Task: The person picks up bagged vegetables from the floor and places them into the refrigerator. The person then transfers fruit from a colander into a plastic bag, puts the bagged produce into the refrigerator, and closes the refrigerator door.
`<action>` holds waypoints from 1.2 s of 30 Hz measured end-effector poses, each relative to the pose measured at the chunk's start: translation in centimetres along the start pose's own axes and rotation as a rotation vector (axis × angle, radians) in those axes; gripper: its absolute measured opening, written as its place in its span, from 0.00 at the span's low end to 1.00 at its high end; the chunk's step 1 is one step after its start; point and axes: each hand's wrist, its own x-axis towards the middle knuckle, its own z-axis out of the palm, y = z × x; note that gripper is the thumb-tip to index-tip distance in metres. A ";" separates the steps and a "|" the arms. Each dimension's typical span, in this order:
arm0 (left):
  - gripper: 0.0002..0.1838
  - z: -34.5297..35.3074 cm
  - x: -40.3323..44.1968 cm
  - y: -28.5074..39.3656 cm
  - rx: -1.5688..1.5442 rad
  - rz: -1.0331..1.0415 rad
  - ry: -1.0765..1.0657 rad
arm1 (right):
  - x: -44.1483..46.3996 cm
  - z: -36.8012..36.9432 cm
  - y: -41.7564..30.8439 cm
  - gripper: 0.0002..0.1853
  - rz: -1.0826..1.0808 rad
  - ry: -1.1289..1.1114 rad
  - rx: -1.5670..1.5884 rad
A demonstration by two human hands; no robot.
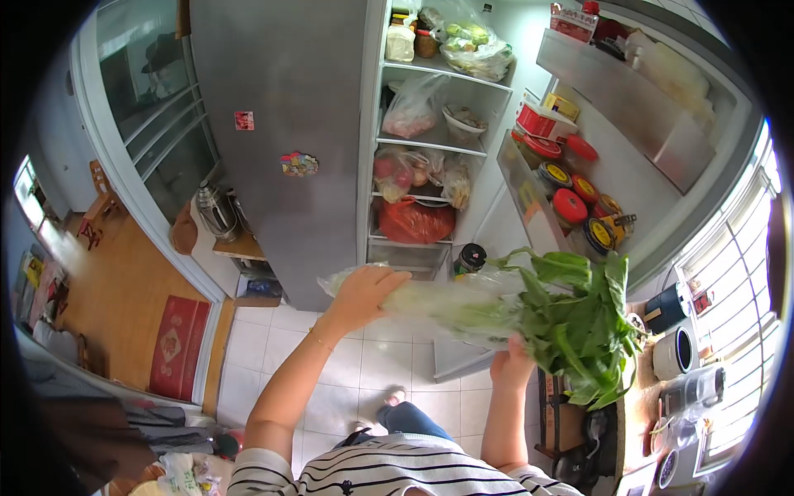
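the leafy greens [579, 322] are in front of me, a little to the right, held in the air before the open fridge. their pale stalks lie inside a clear plastic bag [447, 307], while the leaves hang out at its right end. my left hand [366, 299] is over the left end of the bag, its fingers close together and bent on the plastic. my right hand [514, 360] is under the place where the leaves begin; its fingers are mostly hidden, so i cannot tell how firmly they press.

as i judge, the bagging is done only for the stalks; the leaves remain uncovered. the greens are not on any shelf. farther away, the shelves hold other bags, among them a red bag [416, 221], and jars [571, 205] stand in the door at right.
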 end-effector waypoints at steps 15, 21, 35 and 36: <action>0.31 7.0 14.6 -17.3 0.036 0.187 -0.102 | 11.5 4.1 11.1 0.21 -0.233 0.046 -0.866; 0.28 10.5 18.2 -21.0 -0.016 0.214 -0.088 | 13.4 4.6 13.7 0.19 -0.074 -0.005 -1.190; 0.19 18.2 21.8 -29.4 -0.048 0.366 -0.459 | 19.6 6.4 23.3 0.24 0.262 0.564 0.262; 0.18 18.6 22.2 -29.9 -0.050 0.373 -0.413 | 20.1 6.4 23.9 0.23 0.241 0.574 0.253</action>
